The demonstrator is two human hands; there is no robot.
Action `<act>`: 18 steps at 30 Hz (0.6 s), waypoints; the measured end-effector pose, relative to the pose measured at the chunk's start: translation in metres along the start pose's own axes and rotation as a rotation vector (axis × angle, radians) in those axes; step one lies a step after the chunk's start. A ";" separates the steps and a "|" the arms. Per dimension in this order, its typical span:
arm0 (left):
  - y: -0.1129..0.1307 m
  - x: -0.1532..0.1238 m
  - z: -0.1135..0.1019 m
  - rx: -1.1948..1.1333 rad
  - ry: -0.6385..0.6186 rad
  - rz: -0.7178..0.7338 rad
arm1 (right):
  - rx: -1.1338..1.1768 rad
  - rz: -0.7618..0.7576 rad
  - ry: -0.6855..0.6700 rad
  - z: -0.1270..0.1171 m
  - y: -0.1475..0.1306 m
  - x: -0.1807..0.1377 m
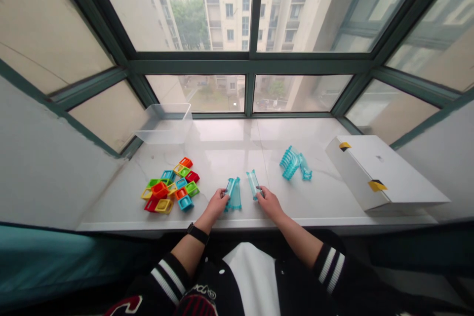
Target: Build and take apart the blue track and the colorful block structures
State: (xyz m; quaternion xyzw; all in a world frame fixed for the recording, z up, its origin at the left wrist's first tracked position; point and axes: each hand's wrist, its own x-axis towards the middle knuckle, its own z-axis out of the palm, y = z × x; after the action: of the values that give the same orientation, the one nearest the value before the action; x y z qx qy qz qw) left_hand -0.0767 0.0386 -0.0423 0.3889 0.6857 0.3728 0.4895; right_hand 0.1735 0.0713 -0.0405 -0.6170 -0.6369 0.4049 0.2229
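Free sill (pixel 329 195) beside white box (pixel 405 168)

The jacket (pixel 303 284) is black, with two white stripes (pixel 329 267) on each cuff (pixel 171 275) and pale script (pixel 203 290). Under it is a white shirt (pixel 252 276). The left wrist (pixel 205 223) wears a black band (pixel 198 233).

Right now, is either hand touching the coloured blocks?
No, the left hand holds translucent blue plastic and the right hand a blue strip, while the coloured blocks lie apart to the left.

Translucent turquoise pieces (pixel 234 197) | red, orange, yellow, green, blue blocks (pixel 160 189) | black sleeves (pixel 331 266), white-striped | white box (pixel 392 165), yellow-and-black tabs (pixel 377 185)
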 end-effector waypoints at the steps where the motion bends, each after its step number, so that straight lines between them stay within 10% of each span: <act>1: -0.001 0.001 0.000 -0.015 0.002 0.003 | -0.079 -0.007 -0.015 0.000 -0.001 -0.002; 9: -0.001 -0.002 -0.008 -0.138 -0.031 0.015 | -0.237 -0.190 -0.058 -0.009 -0.020 -0.012; 14: 0.028 -0.012 -0.015 -0.299 -0.112 0.019 | -0.028 -0.473 0.313 -0.094 -0.029 0.001; 18: 0.069 0.002 0.006 -0.535 -0.248 -0.096 | 0.141 -0.319 0.634 -0.173 -0.018 0.044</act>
State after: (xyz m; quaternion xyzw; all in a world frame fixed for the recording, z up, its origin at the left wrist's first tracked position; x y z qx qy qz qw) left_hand -0.0598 0.0701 0.0166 0.2558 0.5159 0.4663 0.6715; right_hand 0.2917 0.1575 0.0632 -0.5880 -0.5947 0.1964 0.5118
